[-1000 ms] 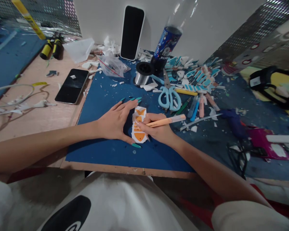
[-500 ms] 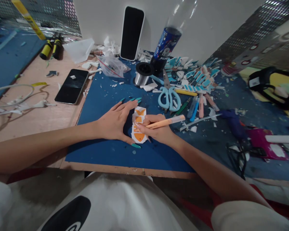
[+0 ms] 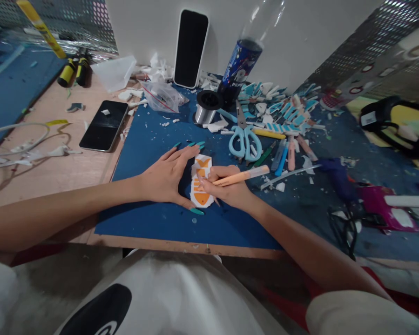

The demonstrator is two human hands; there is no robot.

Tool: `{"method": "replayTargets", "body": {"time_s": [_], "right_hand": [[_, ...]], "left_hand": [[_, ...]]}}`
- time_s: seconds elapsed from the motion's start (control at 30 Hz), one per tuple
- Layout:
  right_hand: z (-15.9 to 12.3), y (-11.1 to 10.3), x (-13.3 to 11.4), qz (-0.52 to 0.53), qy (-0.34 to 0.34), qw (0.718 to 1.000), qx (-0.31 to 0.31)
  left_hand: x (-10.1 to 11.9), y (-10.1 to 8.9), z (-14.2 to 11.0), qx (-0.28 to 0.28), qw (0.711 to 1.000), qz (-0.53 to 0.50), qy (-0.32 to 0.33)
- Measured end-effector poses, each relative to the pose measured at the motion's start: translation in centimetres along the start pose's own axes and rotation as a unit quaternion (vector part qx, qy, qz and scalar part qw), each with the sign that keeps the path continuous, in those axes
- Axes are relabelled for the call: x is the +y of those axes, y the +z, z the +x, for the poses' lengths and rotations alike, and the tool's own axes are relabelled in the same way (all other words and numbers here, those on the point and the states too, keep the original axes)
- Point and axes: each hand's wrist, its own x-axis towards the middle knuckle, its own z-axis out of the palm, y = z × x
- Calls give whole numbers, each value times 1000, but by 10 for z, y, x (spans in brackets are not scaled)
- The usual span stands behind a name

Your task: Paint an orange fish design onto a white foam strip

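My right hand [image 3: 230, 186] grips an orange marker pen [image 3: 242, 176], its tip end over a small white cutout [image 3: 203, 203] on the blue mat. Orange fish parts are coloured on the cutout: a tail at the top, bars in the middle and a head with a dark eye dot at the bottom. Part of the cutout lies hidden under my right fingers. Flat on the mat to its left rests my left hand [image 3: 167, 179], fingers spread, with the thumb by the cutout's lower edge and the fingertips near its top.
Light-blue scissors [image 3: 245, 142] and a wire spool [image 3: 206, 109] lie beyond my hands. Behind them are a Pepsi bottle [image 3: 240, 67], an upright phone [image 3: 191, 49] and a pile of painted pieces [image 3: 289, 114]. Another phone [image 3: 104, 125] lies left; a glue gun [image 3: 340, 179] is right.
My right hand and the marker shift very slightly over the middle of the cutout. The left hand stays in place.
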Motion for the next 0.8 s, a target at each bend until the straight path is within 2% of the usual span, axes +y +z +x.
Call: {"method": "replayTargets", "body": {"time_s": [0.2, 0.53, 0.8], "right_hand": [[-1, 0, 1, -4, 8, 1000, 21], [1, 1, 0, 19, -5, 1000, -6], [0, 0, 0, -5, 12, 1000, 2]], "left_hand": [[1, 0, 0, -2, 1000, -5, -4], [0, 0, -1, 4, 1000, -9, 2], [0, 1, 0, 0, 1000, -3, 1]]}}
